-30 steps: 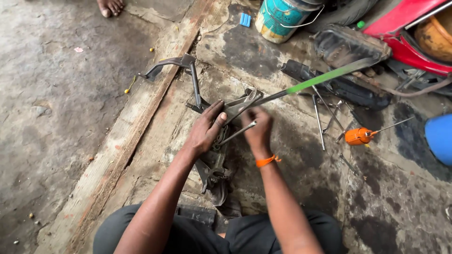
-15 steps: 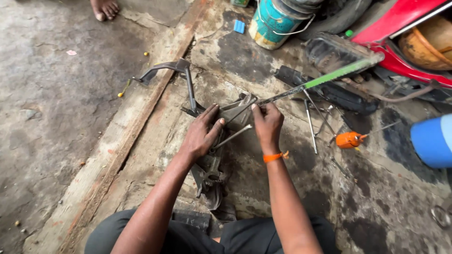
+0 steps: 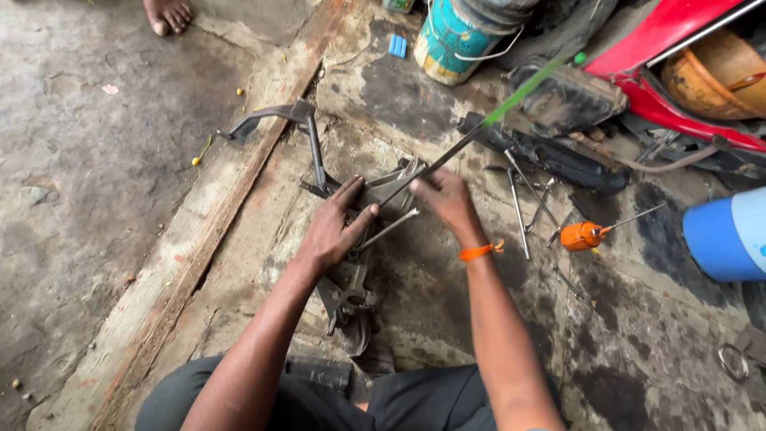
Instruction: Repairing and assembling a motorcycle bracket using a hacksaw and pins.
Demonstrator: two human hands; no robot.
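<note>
A greasy grey metal stand assembly [image 3: 349,287] lies on the oily concrete in front of me. My left hand [image 3: 335,227] presses flat on its upper part, fingers spread over the metal. My right hand [image 3: 445,199] grips the shaft of a long screwdriver with a green handle [image 3: 527,84], whose tip points down into the assembly near my left fingers. A thin metal rod [image 3: 388,229] sticks out beneath my left hand. An orange band [image 3: 479,251] sits on my right wrist.
A bent black lever [image 3: 275,120] lies at the upper left. An orange-handled screwdriver [image 3: 586,235] and several spanners [image 3: 519,203] lie to the right. A teal paint bucket [image 3: 459,36], red vehicle body [image 3: 678,56], blue container [image 3: 730,235] and another person's bare foot [image 3: 167,13] border the area.
My right hand has shifted slightly right along the screwdriver shaft, and the green handle has swung upward, making the tool steeper. My left hand stays pressed on the assembly.
</note>
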